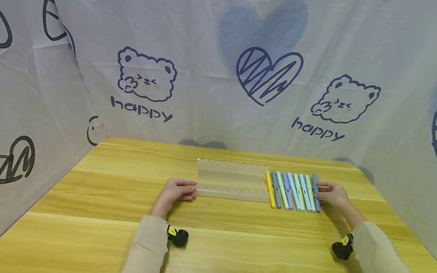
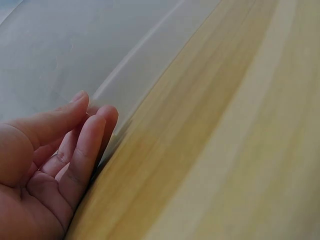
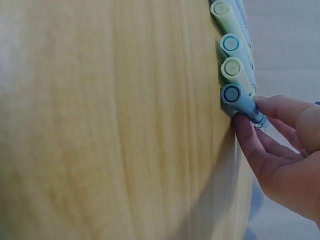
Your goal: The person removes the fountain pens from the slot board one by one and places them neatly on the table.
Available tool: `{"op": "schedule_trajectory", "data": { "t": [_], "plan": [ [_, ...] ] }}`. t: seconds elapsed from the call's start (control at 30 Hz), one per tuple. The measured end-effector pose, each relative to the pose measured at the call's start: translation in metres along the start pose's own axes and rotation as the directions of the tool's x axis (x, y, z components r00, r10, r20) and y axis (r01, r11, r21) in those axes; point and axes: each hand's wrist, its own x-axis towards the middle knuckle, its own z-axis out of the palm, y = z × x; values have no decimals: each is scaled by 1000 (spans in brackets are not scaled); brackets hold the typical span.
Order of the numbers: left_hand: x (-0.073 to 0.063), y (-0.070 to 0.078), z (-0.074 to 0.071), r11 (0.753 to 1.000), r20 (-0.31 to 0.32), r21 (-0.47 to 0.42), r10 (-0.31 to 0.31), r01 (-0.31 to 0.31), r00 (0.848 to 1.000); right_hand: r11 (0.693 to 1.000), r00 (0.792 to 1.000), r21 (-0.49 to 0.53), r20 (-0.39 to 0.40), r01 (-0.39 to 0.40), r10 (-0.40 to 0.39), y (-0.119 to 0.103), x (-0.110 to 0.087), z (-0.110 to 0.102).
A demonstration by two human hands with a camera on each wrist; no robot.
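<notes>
A translucent plastic pen tray (image 1: 232, 194) with scalloped long edges lies on the table. My left hand (image 1: 179, 189) is at the tray's left end, its thumb and fingertips pinching the near corner of the wall (image 2: 132, 75). Immediately right of the tray, several capped pens lie side by side, from a yellow pen (image 1: 271, 189) through green, purple and light blue ones. At the row's right end is a dark blue pen (image 1: 316, 193). My right hand (image 1: 332, 195) pinches this pen (image 3: 239, 100) between thumb and fingers, beside a pale green pen (image 3: 235, 70).
The wooden table (image 1: 218, 242) extends in front of the tray and pens. A white cloth (image 1: 205, 94) with printed bears and hearts hangs behind the table. Black cameras are strapped to the left wrist (image 1: 178, 236) and the right wrist (image 1: 342, 248).
</notes>
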Motion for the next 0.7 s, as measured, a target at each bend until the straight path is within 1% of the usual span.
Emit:
{"op": "schedule_trajectory", "data": {
  "t": [0.2,0.43,0.7],
  "plan": [
    [0,0,0,1000,4,0,5,-5,1000,999,999,-15,-11,-34,34,-1,0,0],
    [0,-1,0,1000,-4,5,6,-6,1000,998,998,3,-13,-61,61,1,0,0],
    [1,-2,0,1000,-9,6,-3,3,1000,997,997,18,-24,-69,70,8,-1,0]
  ]
}}
